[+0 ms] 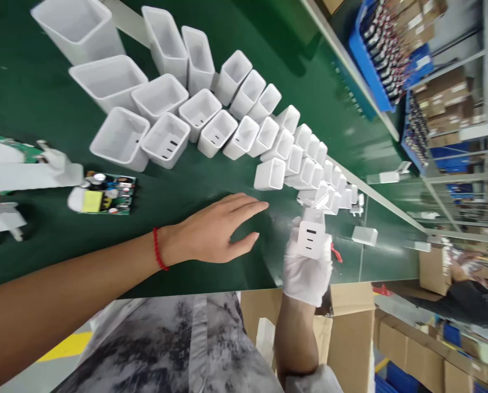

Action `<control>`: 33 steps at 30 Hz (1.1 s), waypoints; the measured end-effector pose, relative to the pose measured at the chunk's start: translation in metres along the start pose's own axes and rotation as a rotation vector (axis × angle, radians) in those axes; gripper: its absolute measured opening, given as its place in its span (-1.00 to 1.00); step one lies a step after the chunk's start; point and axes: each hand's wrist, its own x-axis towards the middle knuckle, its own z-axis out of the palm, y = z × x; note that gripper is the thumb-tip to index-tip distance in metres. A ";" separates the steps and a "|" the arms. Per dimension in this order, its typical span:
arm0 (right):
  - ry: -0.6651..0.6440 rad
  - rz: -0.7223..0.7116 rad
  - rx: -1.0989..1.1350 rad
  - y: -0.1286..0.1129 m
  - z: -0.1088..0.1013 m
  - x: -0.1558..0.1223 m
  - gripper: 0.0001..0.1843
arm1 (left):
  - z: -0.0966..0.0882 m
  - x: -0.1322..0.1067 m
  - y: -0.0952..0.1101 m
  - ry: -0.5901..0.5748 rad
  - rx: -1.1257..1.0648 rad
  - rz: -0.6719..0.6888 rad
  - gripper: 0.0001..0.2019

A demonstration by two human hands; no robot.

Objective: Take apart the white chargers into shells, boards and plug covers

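Observation:
My left hand, bare with a red bead bracelet at the wrist, hovers over or rests on the green table with its fingers stretched out and nothing in them. In a white glove, my right hand grips a white charger housing. That housing's end face, with one wide slot and two narrower ones, is turned toward me. Beyond both hands, rows of open white charger housings stand on the table. One housing sits just past my left fingertips.
A circuit board and white plug parts lie at the left. A loose white housing lies at the right. Blue trays hold parts beyond the table rail. Cardboard boxes stand below the near edge.

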 end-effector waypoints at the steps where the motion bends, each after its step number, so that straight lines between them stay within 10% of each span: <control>1: -0.012 0.032 0.019 -0.001 -0.002 0.001 -0.56 | 0.001 0.000 -0.001 0.001 0.015 -0.007 -0.56; 9: -0.042 -0.044 -0.121 0.010 -0.011 0.000 -0.52 | 0.007 0.002 -0.004 0.017 0.068 -0.019 -0.61; 13: 0.036 -0.453 -0.421 0.037 -0.027 -0.008 -0.53 | 0.007 0.001 -0.005 0.070 0.103 -0.029 -0.64; 17: -0.169 -0.908 -0.789 0.059 -0.046 -0.008 -0.27 | 0.007 0.002 -0.007 0.094 0.121 -0.032 -0.67; 33: -0.335 -0.752 -0.705 0.052 -0.015 -0.021 -0.05 | 0.019 -0.001 0.004 -0.206 0.109 0.000 -0.13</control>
